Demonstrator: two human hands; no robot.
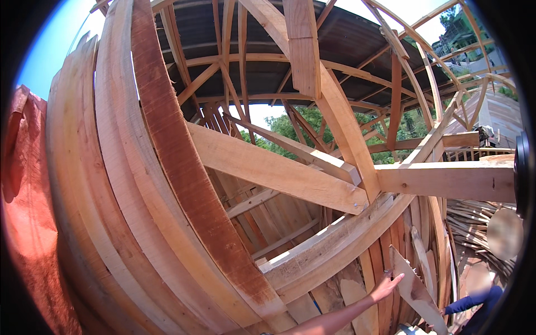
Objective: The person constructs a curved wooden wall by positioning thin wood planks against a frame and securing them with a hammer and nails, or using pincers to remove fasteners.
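Note:
My left hand (386,286) reaches across to the lower right with its forearm coming in from the lower edge. Its fingers are closed at the upper left edge of a thin, rough-edged wooden board (416,290), which stands tilted. Lower down, another person's hand in a blue sleeve (474,301) is at the same board's right edge. My right hand is out of view. Close above my left hand runs a thick curved timber beam (335,254).
Curved hull planks (111,167) and a reddish-brown plank (184,162) rise on the left beside an orange tarp (28,223). Heavy crossbeams (279,162) and a jutting timber (446,181) cross the middle. Stacked wood strips (474,226) lie at right, near people.

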